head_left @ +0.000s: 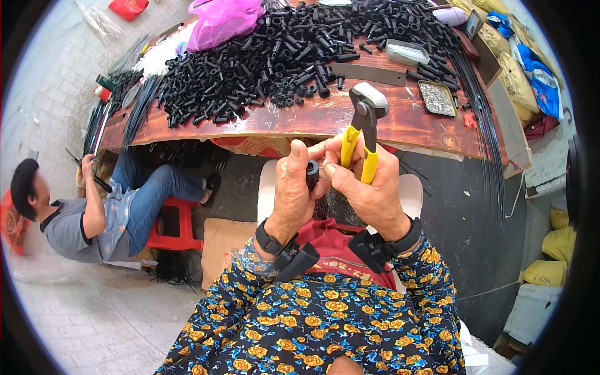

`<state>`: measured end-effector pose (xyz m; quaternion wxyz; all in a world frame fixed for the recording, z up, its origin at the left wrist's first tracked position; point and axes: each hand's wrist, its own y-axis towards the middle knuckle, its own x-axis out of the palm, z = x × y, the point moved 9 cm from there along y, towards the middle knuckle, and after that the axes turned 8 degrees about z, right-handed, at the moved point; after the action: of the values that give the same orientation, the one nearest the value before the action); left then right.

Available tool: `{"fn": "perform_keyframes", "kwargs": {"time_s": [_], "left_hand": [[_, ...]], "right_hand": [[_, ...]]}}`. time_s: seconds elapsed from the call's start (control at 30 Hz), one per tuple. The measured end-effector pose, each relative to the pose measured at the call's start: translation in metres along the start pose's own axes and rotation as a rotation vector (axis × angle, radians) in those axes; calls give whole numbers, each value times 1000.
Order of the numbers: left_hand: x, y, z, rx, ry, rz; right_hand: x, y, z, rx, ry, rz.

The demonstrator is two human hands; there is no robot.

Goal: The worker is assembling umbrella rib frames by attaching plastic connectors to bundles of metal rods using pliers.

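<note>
so, just off the near edge of our desk (pixel 412 127), our left hand (pixel 287 190) has its fingers wrapped round a black tube (pixel 312 175), ringed end up, presumably so we can see it; our right hand (pixel 374 197) pinches narrowly beside it, holding the yellow-handled pincers (pixel 367 119) jaws-up, probably for quick reach; black parts (pixel 250 69) heap farther back, likely saving working room

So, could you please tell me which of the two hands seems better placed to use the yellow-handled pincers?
Probably the right hand: it holds the yellow-handled pincers, their head pointing away from the body, while the left hand is occupied with a black tubular part.
</note>
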<state>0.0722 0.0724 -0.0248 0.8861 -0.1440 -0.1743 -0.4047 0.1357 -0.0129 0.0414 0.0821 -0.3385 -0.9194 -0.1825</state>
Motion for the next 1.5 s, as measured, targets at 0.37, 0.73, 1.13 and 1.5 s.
{"fn": "perform_keyframes", "kwargs": {"time_s": [0.37, 0.73, 1.13, 1.5], "left_hand": [[12, -4, 8, 33, 15, -18], [6, 2, 2, 24, 33, -43], [18, 1, 8, -36, -81, -151], [3, 7, 13, -1, -29, -198]], "right_hand": [[-4, 1, -2, -37, -68, 25], [-2, -1, 2, -101, -14, 43], [1, 16, -12, -146, -185, -152], [-37, -10, -22, -346, -1124, -202]]}}
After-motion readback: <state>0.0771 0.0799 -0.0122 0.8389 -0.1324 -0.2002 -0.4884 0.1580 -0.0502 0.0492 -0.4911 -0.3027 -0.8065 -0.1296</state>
